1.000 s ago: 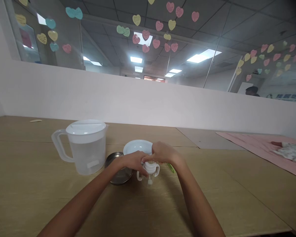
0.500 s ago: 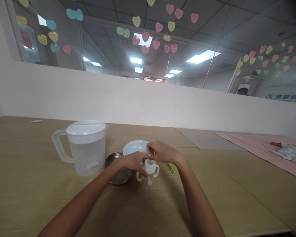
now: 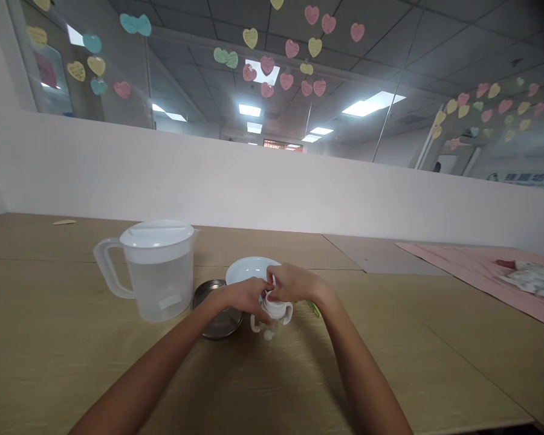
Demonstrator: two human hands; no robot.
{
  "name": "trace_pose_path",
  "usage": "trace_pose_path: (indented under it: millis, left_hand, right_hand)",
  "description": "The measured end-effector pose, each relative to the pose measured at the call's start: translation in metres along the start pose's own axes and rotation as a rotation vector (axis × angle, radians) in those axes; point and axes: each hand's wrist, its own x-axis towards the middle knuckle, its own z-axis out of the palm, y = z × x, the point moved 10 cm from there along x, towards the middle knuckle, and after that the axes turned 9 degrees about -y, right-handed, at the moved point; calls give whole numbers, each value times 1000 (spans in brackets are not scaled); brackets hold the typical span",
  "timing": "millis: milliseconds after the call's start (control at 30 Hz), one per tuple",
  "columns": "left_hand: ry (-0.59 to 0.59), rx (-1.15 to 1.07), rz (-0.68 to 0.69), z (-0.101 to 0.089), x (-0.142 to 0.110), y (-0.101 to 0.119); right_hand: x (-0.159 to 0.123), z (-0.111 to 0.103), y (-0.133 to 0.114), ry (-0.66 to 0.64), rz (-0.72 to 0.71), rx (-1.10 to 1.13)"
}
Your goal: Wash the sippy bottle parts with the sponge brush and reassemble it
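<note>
A clear baby bottle (image 3: 276, 309) with a white collar and two white side handles stands upright on the table, a white piece showing inside its lower part. My left hand (image 3: 248, 297) is closed round the bottle's left side near the collar. From above, my right hand (image 3: 294, 281) pinches at the nipple on top, and its fingers hide most of that part. Just left of the bottle lies a round steel dish (image 3: 222, 326), partly under my left wrist. Behind both hands sits a white bowl (image 3: 249, 267). A green handle (image 3: 314, 309) shows beneath my right wrist.
A lidded clear plastic pitcher (image 3: 161, 281) holding water stands at left. On the right, a pink cloth (image 3: 457, 266) carries a patterned item (image 3: 535, 281). A white wall (image 3: 272, 187) with windows above bounds the table's back.
My right hand has moved slightly left and down over the bottle's top, covering the nipple that showed before. The white piece inside the bottle has shifted left. My left hand stays at the bottle.
</note>
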Motion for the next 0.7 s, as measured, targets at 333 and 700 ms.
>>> trace_pose_path:
  millis: [333,700]
  left_hand:
    - [-3,39,-28,0,0,4]
    - [83,292,-318,-52,-51,-28]
  right_hand:
    - [9,12,-2,-86,14,104]
    - [-5,14,23,443,-120,257]
